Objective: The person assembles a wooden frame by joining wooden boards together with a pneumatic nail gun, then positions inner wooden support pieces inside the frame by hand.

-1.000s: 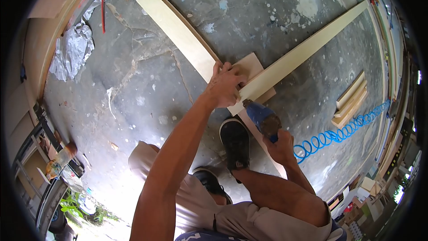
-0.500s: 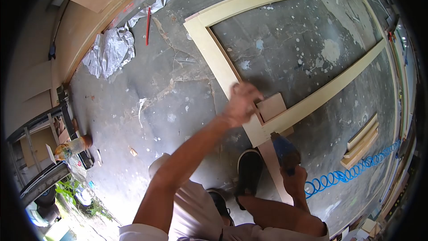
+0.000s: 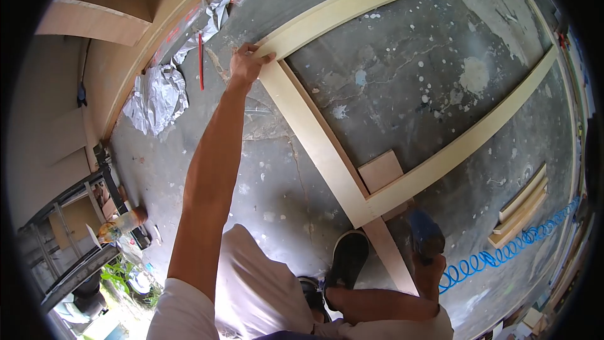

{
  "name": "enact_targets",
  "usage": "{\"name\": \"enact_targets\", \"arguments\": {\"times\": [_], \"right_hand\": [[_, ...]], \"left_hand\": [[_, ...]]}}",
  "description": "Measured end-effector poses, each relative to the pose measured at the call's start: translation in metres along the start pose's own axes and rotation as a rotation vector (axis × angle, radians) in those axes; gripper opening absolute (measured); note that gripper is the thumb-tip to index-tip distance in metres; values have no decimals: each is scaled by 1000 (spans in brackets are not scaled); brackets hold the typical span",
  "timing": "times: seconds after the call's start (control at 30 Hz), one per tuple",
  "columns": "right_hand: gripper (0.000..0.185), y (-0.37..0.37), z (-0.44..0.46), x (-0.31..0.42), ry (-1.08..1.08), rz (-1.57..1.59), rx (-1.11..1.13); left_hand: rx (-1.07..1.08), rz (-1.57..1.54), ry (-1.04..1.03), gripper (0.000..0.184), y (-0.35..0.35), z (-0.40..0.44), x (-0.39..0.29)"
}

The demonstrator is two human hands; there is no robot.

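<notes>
Blue tool [image 3: 426, 234]: in my right hand [image 3: 429, 271], finger detail hidden. Wooden frame [image 3: 316, 146]: beyond it, flat on the floor [image 3: 390, 94]. Far corner: left hand [image 3: 246, 65] closed on the edge. Judged step: steadying; any shift calls for even grip.

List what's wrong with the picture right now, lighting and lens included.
Head view: black corners, and lens distortion bowing the wooden frame's long sides; glare washing out the ground by the green plant; soft shadow on the floor; the blue tool in the right hand looks dark, its detail hard to read.
</notes>
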State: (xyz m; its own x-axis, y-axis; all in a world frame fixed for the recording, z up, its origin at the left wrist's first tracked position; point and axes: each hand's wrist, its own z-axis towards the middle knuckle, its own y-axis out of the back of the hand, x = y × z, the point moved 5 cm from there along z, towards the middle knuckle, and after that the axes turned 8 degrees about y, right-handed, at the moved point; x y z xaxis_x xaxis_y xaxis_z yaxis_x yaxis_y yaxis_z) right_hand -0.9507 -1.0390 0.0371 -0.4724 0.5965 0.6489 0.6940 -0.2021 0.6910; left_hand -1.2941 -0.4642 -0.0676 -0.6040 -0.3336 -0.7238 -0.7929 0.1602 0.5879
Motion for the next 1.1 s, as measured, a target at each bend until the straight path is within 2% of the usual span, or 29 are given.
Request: {"name": "enact_targets", "arguments": {"times": [0.07,0.13,0.2,0.23,0.33,0.37,0.4,0.47,0.53,0.6,0.67,0.73,0.93,1.07,1.1], "right_hand": [[15,13,5,9,-36,-13,40],[15,20,9,21,-67,-22,75],[15,29,19,27,-140,10,104],[14,32,28,36,-34,-11,64],[10,39,62,73,-24,108,164],[11,39,77,93,-19,83,263],[11,35,94,108,12,62,275],[14,22,121,136,28,157,275],[18,-2,148,175,81,330,296],[22,-29,173,207,75,258,374],[27,-59,201,242,96,146,462],[29,-97,226,260,326,152,441],[28,-148,244,325,286,296,544],[27,-162,254,327,327,215,546],[26,-172,261,319,392,60,552]], "left_hand": [[90,-66,90,48,-5,8,10],[40,63,112,48,-10,2,11],[37,53,104,47,-18,-1,18],[29,90,176,50,-17,-9,13],[64,93,346,53,-20,-47,2],[-8,138,297,54,-21,-58,-2],[-22,213,290,63,-21,-68,-7],[-95,88,450,73,-24,-78,2],[-53,-2,506,79,-27,-80,2],[-83,-68,576,80,-30,-83,3],[-89,-69,573,79,-32,-89,3],[-110,-62,565,76,-30,-97,-3],[-137,-83,621,74,-30,-101,-6],[-135,-112,587,72,-32,-101,-6],[-146,-101,563,73,-37,-101,-4]]}}
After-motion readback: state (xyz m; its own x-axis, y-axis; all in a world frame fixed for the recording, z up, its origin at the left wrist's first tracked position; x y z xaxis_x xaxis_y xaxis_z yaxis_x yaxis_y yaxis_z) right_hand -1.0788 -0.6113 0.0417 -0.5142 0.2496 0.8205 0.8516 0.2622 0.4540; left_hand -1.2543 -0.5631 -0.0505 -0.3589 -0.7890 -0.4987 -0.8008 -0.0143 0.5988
